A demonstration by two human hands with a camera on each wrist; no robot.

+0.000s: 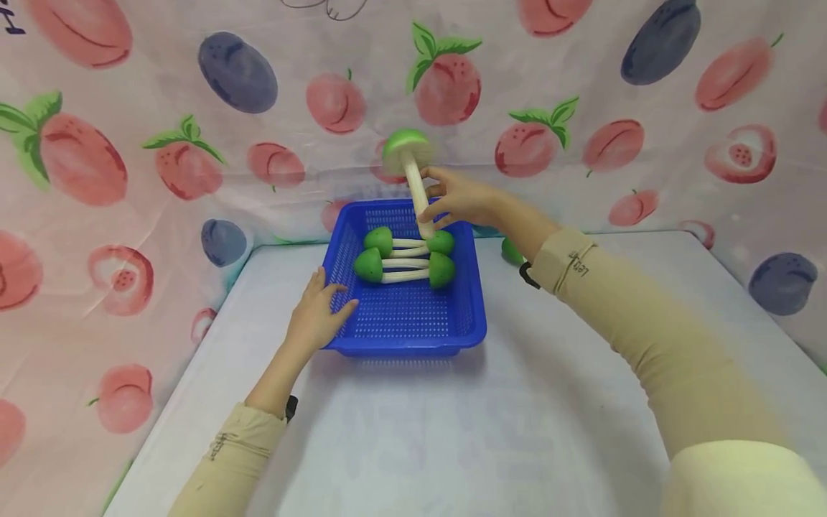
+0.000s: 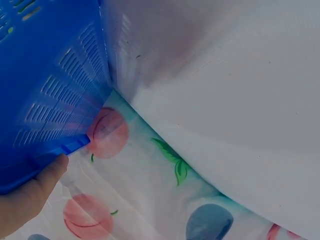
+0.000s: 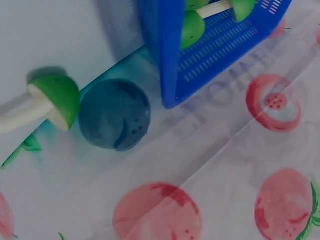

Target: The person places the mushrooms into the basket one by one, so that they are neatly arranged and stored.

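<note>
My right hand (image 1: pixel 466 197) pinches the pale stem of a green-capped toy mushroom (image 1: pixel 413 176) over the back of a blue plastic basket (image 1: pixel 477 301). Its cap points up, and the stem's lower end overlaps the mushrooms behind it in the head view. Several more green-capped mushrooms (image 1: pixel 370 266) lie inside, caps at opposite sides and stems side by side. At the basket's left rim rests my left hand (image 1: pixel 315 312), fingers spread; in the left wrist view one finger (image 2: pixel 52 175) lies along the rim. The right wrist view does not show the right hand.
Another green mushroom (image 3: pixel 56 100) lies on the white table (image 1: pixel 400 431) to the right of the basket, partly behind the right forearm in the head view. A fruit-print cloth (image 1: pixel 278 208) hangs behind and beside the table.
</note>
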